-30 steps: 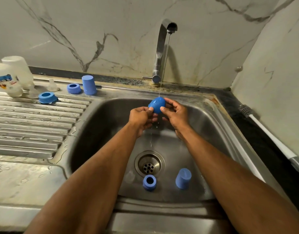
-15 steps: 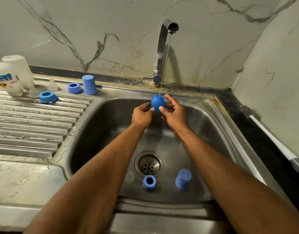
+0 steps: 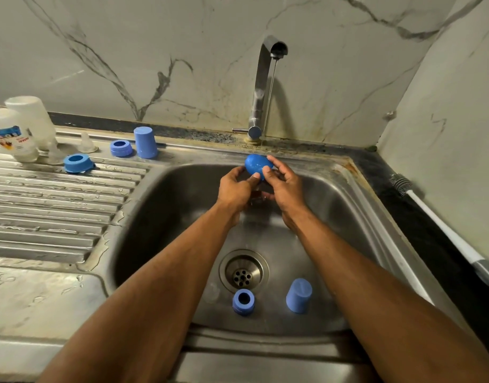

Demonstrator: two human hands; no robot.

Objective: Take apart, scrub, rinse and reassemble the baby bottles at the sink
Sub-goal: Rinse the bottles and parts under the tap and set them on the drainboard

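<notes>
A blue bottle cap (image 3: 256,165) is held under the thin stream from the tap (image 3: 261,87), over the back of the sink (image 3: 160,211). My left hand (image 3: 235,187) pinches its lower left side and my right hand (image 3: 282,183) grips its right side with thumb and fingers. Down in the basin near the drain lie a blue screw ring (image 3: 243,301) and a second blue cap (image 3: 299,299). On the draining board stand two upturned white bottles (image 3: 12,134), clear teats (image 3: 88,142), two blue rings (image 3: 77,162) and another blue cap (image 3: 145,142).
A white-handled bottle brush (image 3: 431,214) lies on the dark counter along the right wall. The drain strainer (image 3: 243,270) sits in the basin's middle. The ribbed draining board (image 3: 44,211) at left is wet. Marble wall stands close behind the tap.
Both hands have turned the blue cap under the stream; it has tilted and shifted slightly to the right. The parts in the basin and on the board have not moved.
</notes>
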